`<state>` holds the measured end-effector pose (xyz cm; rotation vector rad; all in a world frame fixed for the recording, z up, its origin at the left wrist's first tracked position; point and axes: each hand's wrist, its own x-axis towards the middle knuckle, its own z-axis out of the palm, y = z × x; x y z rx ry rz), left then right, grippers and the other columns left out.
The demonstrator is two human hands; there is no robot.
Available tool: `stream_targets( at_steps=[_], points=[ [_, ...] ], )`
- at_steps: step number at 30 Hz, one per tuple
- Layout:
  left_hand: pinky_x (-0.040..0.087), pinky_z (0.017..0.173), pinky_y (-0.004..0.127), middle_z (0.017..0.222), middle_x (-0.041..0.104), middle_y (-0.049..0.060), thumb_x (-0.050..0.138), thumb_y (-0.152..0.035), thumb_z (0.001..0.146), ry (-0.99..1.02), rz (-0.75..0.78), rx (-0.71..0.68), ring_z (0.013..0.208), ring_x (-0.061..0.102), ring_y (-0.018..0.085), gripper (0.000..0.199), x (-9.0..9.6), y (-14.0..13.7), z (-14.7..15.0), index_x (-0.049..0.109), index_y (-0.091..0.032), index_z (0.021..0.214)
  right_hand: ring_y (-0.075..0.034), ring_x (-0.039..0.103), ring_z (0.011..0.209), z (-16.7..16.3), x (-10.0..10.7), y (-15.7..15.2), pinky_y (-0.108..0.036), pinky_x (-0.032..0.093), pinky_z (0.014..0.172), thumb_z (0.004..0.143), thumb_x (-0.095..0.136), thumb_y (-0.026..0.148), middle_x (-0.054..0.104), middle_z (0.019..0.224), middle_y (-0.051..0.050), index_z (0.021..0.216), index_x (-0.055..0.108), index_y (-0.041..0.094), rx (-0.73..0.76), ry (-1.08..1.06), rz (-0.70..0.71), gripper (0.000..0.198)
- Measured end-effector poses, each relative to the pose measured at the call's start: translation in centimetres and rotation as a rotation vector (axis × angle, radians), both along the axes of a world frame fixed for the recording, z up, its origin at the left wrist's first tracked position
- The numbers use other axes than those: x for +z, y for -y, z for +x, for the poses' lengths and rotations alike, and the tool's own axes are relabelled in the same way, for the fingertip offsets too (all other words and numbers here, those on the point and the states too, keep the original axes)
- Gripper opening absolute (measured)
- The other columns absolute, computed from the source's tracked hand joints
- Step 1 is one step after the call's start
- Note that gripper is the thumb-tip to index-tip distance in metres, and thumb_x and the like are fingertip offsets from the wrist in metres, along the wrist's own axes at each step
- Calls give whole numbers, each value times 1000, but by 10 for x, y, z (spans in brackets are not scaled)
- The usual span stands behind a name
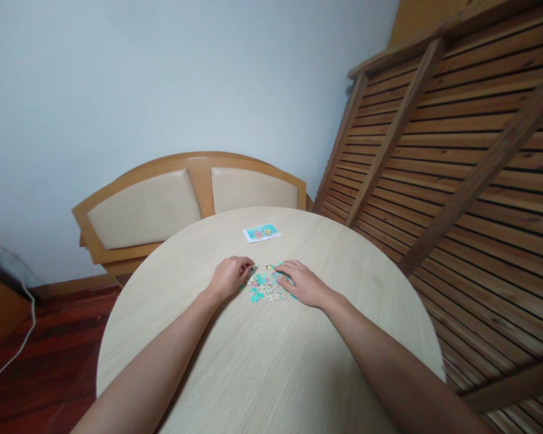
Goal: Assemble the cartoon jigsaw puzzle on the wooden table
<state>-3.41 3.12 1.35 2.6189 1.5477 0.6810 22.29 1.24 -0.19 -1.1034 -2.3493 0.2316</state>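
Observation:
Several jigsaw puzzle pieces (pixel 268 292) lie in a loose pile on the round table, turquoise, white and pink in colour. At the pile's left edge is my left hand (pixel 230 277), its fingers curled and closed together on a small puzzle piece (pixel 253 267) at the tips. My right hand (pixel 304 283) rests over the right side of the pile, thumb and fingers apart, touching pieces. Some pieces are hidden under it. Beyond both hands lies a picture card (pixel 261 232) with cartoon figures on a turquoise background.
The pale round table (pixel 235 374) carries everything. Behind it stands a wooden headboard (pixel 199 160) with cream panels, against a white wall. A slatted wooden frame (pixel 470 144) leans at the right. On the left, a white cable (pixel 29 328) runs down to the dark red floor.

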Motion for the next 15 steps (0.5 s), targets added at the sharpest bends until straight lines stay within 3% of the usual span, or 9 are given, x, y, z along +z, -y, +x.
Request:
stream_targets(
  at_steps=[15],
  points=[
    [48,79,32,92,73,6,55,-28,95,34,10,-4,90,63,23,20,-10,-7,16,73,-24,100,-26,48,125,8,-1,-8,-44,39,108,99,48,39,66,119,-12,124,65,20,11,27,1,35]
  ],
)
